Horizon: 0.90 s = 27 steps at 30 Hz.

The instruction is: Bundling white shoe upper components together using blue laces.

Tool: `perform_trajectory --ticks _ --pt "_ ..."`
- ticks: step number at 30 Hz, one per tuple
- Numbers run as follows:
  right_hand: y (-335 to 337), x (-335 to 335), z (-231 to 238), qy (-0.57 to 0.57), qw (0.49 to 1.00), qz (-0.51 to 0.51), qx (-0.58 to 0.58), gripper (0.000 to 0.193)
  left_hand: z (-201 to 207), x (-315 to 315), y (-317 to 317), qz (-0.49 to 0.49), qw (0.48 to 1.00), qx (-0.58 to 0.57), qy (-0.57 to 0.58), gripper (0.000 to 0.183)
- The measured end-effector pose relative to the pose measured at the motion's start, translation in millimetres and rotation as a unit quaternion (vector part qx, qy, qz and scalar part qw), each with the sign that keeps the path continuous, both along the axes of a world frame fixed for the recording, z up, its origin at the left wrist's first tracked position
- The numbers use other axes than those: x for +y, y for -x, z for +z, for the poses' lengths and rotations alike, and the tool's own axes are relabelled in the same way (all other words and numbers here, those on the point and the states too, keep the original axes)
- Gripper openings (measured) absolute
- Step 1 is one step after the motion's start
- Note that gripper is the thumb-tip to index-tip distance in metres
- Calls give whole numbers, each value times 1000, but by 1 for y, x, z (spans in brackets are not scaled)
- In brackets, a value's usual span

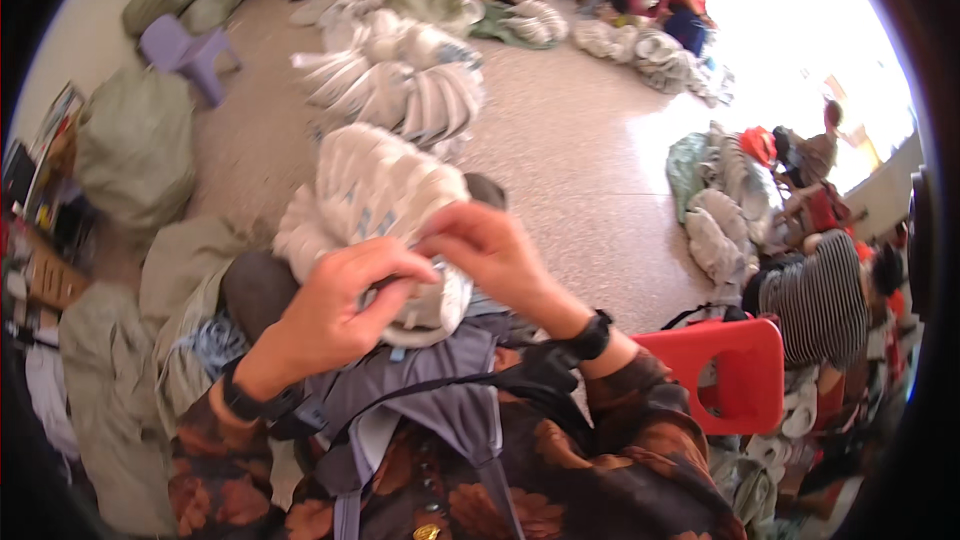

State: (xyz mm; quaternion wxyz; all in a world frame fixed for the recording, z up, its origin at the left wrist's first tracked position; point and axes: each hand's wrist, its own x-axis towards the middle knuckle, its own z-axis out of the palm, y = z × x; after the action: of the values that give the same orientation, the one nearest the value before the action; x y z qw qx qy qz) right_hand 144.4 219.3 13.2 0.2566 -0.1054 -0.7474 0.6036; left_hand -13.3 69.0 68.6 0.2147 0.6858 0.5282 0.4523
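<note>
Two bare hands met at the centre of the view over a bundle of white shoe uppers (pixel 385 205) resting on the person's lap. Left hand (pixel 335 305), at about 7 o'clock from the bundle, had its fingers curled shut on the lowest white upper (pixel 430 305), its grip clamped on the near edge. Right hand (pixel 490 255), at about 4 o'clock, pinched the same piece between thumb and fingertips. Grey apron (pixel 440 400) lay below the hands. Red plastic chair (pixel 735 370) stood at 3 o'clock, beside a person in a striped top (pixel 820 300). Further stacks of white uppers (pixel 400 80) lay on the floor at 12 o'clock; green sacks (pixel 135 140) sat at 10 o'clock.
</note>
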Motion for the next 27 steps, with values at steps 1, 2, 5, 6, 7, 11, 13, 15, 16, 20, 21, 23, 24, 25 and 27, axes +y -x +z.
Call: perform_trajectory --ticks 1,2,5,6,7,11,13,15,16,20,21,23,24,25,27 --pt "5 -9 5 -20 1000 16 10 14 11 -1 0 -17 1000 2 -12 19" --pt "8 -16 7 26 998 49 18 13 20 -2 -1 1 999 33 -24 21" --pt "0 -26 29 55 997 51 -12 9 33 -3 3 39 992 101 -61 23" --pt "-5 -20 24 15 1000 25 -2 9 34 -2 5 70 985 135 -75 24" --pt "-7 -16 20 -29 1000 3 11 10 36 -5 10 68 985 137 -85 24" --pt "-33 0 16 -79 994 -57 -44 11 39 -13 26 117 975 168 -83 26" --pt "-41 6 11 -129 984 -79 -94 12 38 -14 31 130 972 177 -88 26" --pt "-44 15 0 -199 970 -105 -89 11 43 -14 36 147 967 180 -108 26" --pt "-46 21 -9 -209 964 -114 -121 11 46 -13 38 162 962 181 -127 26" --pt "-41 24 -26 -185 968 -125 -113 10 39 -13 32 187 958 189 -105 25" --pt "-35 21 -24 -165 974 -136 -71 10 27 -10 29 128 960 224 -111 29" --pt "-14 8 -19 -136 981 -129 -49 9 8 -6 18 70 956 259 -118 32" --pt "-3 0 -21 -45 995 -91 14 9 2 -2 10 49 950 280 -132 33" --pt "4 -7 -20 44 995 -54 74 9 -4 1 4 26 943 298 -148 33" --pt "11 -25 -16 53 998 -16 29 9 -10 6 0 33 938 303 -163 32"
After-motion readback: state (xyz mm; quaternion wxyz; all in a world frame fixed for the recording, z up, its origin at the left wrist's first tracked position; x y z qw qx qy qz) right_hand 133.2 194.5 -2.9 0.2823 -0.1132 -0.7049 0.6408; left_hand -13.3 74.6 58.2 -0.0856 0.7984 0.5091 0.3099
